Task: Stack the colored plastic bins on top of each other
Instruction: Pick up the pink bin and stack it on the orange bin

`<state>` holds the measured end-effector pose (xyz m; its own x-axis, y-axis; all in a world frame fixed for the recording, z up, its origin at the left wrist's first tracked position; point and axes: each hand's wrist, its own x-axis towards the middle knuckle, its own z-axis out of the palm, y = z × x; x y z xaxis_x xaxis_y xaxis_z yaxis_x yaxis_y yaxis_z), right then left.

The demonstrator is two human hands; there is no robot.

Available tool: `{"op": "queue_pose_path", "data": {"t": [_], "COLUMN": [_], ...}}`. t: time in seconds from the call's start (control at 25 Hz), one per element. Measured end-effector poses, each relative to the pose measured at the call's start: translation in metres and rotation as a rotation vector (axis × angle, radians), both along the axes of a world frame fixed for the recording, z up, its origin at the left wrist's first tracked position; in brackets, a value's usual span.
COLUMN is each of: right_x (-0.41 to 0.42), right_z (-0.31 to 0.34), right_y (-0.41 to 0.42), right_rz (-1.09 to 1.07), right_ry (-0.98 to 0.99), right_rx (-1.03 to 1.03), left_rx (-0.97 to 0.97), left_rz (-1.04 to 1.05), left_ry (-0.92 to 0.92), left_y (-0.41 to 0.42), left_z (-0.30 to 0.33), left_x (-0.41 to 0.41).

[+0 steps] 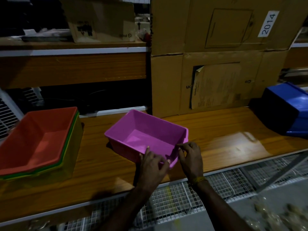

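A pink plastic bin [148,130] stands open side up on the wooden shelf [216,130], near its front edge. My left hand [152,165] grips the bin's near wall, thumb over the rim. My right hand [190,157] pinches the near right corner of the same bin. At the left stands a stack of nested bins: a red bin [38,137] on top, with green and yellow rims [66,157] showing beneath it. A blue bin [286,109] lies tipped over at the far right of the shelf.
Two large cardboard boxes [216,64] are stacked behind the pink bin against the back. An upper shelf [73,50] holds a smaller carton. White wire mesh [183,194] runs below the shelf's front edge. A white grille [6,114] stands at the far left.
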<state>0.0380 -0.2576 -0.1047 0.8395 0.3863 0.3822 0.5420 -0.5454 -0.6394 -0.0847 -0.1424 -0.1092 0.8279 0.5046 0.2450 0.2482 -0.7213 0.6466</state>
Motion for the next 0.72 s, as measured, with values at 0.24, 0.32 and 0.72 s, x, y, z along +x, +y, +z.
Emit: {"op": "queue_pose_path", "data": {"t": [0.24, 0.32, 0.72], "right_x": [0.005, 0.008, 0.008], "right_z": [0.001, 0.006, 0.019], "right_y": [0.005, 0.010, 0.039], "right_rz": [-0.028, 0.014, 0.053], "right_ry": [0.047, 0.134, 0.369], "right_rx": [0.021, 0.043, 0.215], "left_rx": [-0.016, -0.003, -0.327], "left_rz": [0.074, 0.179, 0.526], "left_ry": [-0.109, -0.131, -0.249], "left_y": [0.042, 0.049, 0.052], "left_z": [-0.004, -0.003, 0.006], "left_x": [-0.028, -0.036, -0.051]}}
